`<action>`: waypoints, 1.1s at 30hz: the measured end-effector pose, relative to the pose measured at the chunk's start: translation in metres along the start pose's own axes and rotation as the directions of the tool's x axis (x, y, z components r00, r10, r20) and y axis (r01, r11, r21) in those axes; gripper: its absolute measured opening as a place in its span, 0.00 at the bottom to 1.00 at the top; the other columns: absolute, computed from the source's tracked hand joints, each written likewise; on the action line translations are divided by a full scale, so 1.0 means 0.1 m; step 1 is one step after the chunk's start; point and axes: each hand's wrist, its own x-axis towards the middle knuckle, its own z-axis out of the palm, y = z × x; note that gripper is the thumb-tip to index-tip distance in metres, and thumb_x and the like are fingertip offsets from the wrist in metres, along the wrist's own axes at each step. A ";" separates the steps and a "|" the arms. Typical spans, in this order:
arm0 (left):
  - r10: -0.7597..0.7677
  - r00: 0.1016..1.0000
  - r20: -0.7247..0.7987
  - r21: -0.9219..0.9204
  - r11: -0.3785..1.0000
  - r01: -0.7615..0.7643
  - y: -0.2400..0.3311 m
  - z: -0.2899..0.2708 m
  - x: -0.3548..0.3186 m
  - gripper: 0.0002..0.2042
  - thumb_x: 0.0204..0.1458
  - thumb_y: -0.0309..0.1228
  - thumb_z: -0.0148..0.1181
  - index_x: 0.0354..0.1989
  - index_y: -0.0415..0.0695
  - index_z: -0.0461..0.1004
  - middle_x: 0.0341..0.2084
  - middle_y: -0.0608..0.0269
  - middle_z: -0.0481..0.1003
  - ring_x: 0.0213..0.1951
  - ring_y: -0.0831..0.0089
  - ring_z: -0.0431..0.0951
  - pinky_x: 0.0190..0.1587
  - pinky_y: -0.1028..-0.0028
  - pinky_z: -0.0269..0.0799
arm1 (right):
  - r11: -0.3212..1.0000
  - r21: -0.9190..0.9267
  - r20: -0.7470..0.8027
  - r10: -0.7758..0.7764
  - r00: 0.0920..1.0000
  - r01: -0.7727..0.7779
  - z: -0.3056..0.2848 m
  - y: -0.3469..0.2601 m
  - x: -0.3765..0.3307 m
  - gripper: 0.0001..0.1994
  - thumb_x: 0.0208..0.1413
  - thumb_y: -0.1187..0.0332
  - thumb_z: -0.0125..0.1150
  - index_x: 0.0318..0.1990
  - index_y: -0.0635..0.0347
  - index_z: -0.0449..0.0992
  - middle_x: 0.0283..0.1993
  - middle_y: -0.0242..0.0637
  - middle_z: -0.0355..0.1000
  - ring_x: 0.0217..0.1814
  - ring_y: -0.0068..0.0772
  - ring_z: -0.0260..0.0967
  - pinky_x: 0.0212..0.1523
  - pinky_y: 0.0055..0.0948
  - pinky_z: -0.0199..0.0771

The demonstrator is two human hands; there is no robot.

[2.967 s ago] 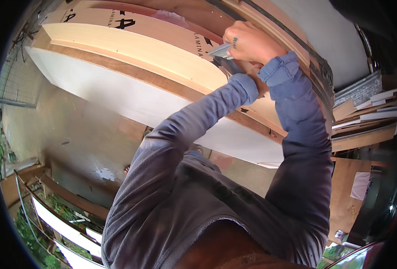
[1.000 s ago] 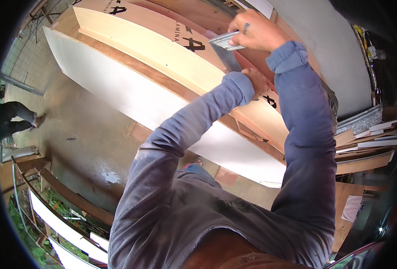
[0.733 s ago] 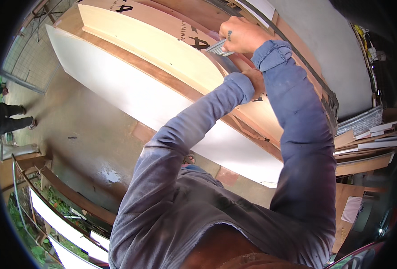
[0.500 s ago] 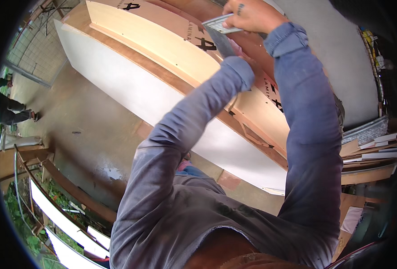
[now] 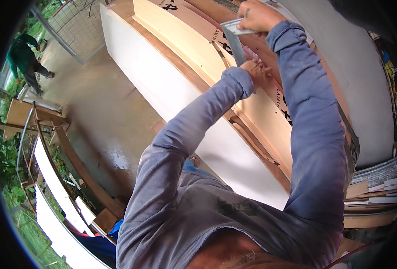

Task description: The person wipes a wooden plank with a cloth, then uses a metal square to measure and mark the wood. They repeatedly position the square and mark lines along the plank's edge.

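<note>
My right hand [image 5: 257, 18] is closed around the pale, ridged handle of a metal try square [image 5: 234, 44]. Its grey blade slants down toward my left hand [image 5: 256, 72], resting over the printed laminate sheet [image 5: 203, 28]. The fingers of my left hand are curled together beside the lower end of the blade; whatever they may hold is too small to make out. Beneath both hands lies a long, boxy wooden piece with a pale inner board [image 5: 180, 47] and a white outer side panel [image 5: 140, 67].
At the far left a person in a green top [image 5: 26, 56] bends near a wire mesh fence [image 5: 75, 29]. Wood strips [image 5: 377, 197] are stacked at the right. White boards [image 5: 57, 188] lean at the lower left, and a large grey panel [image 5: 348, 67] stands to the right.
My view has shifted, so the wooden piece sits further right. My left hand, hidden behind its cuff before, now shows by the blade. The person at the left is more fully in view.
</note>
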 end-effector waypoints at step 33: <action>0.157 0.811 -0.564 -0.402 0.805 -0.436 -0.83 0.55 -0.02 0.20 0.60 0.34 0.49 0.58 0.41 0.74 0.63 0.50 0.69 0.60 0.57 0.72 0.63 0.55 0.64 | 0.989 0.043 0.007 0.143 0.990 -0.143 0.18 -0.59 1.11 0.15 0.49 0.69 0.70 0.44 0.64 0.84 0.38 0.54 0.80 0.39 0.52 0.78 0.45 0.40 0.77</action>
